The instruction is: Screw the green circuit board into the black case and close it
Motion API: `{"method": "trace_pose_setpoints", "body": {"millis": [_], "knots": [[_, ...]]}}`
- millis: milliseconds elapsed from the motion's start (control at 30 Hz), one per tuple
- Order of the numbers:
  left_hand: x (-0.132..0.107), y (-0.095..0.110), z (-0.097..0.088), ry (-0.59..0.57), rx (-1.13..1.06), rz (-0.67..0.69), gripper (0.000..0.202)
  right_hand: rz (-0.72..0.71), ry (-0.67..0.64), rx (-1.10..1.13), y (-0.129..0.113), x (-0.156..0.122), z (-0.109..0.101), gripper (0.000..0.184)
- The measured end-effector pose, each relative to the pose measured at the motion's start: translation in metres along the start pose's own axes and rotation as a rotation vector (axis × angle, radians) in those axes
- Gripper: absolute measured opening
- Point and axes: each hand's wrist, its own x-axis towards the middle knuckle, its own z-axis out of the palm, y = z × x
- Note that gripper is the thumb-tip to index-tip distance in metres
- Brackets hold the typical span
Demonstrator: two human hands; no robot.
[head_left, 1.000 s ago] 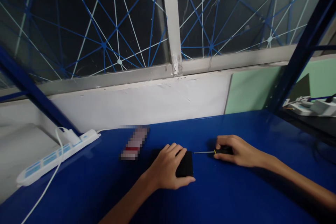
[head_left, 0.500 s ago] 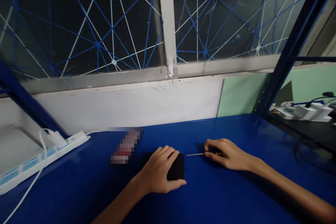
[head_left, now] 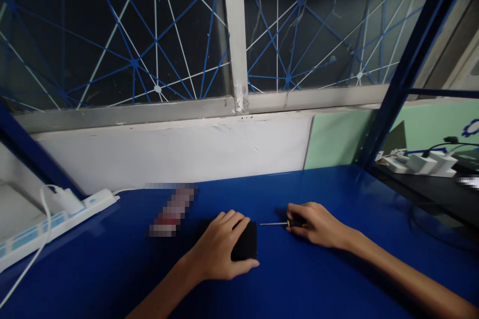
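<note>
My left hand [head_left: 219,248] lies over a small flat black device [head_left: 246,243] on the blue table [head_left: 299,279], fingers curled across its top and thumb along its near edge. My right hand [head_left: 316,223] is closed round the dark handle of a thin screwdriver [head_left: 275,223]. The metal shaft points left, its tip just short of the black device's far right corner. Most of the handle is hidden under my fingers.
A blurred red and white object [head_left: 171,208] lies left of the device. A white power strip [head_left: 48,222] with a plugged charger and cable sits at the far left. White adapters [head_left: 422,163] rest on a dark shelf at the right, behind a blue post [head_left: 402,67]. A white wall and window run behind.
The view has swung slightly, so everything sits further left in the frame. Both hands keep their grip, and the screwdriver tip stays near the black device.
</note>
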Motion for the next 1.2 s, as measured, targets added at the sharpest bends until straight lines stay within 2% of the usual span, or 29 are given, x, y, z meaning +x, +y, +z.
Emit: {"method": "trace_pose_setpoints", "body": {"millis": [67,167,333,600,933,1200], "knots": [[-0.0002,-0.0001,0.0002,0.0,0.002,0.008,0.064,0.019,-0.012,-0.042,-0.0033,-0.0006,-0.0002,0.007],[-0.0004,-0.0008,0.0009,-0.001,-0.004,0.01,0.064,0.001,-0.007,-0.069,-0.0055,-0.0015,-0.0016,0.017],[-0.0003,-0.0011,0.0008,0.013,-0.02,0.018,0.063,-0.057,0.006,-0.007,-0.0025,-0.0022,-0.0043,0.022],[0.0011,0.0011,-0.0026,-0.054,-0.003,-0.025,0.065,-0.02,0.006,-0.028,0.0027,0.0004,-0.0053,0.029],[0.0001,0.0014,-0.0016,-0.047,-0.011,-0.037,0.065,0.023,0.003,0.009,-0.0015,-0.0003,-0.0004,0.022],[0.0001,0.0,0.0004,-0.028,-0.012,-0.025,0.064,-0.078,0.039,0.054,-0.0014,-0.0014,-0.0059,0.017]]}}
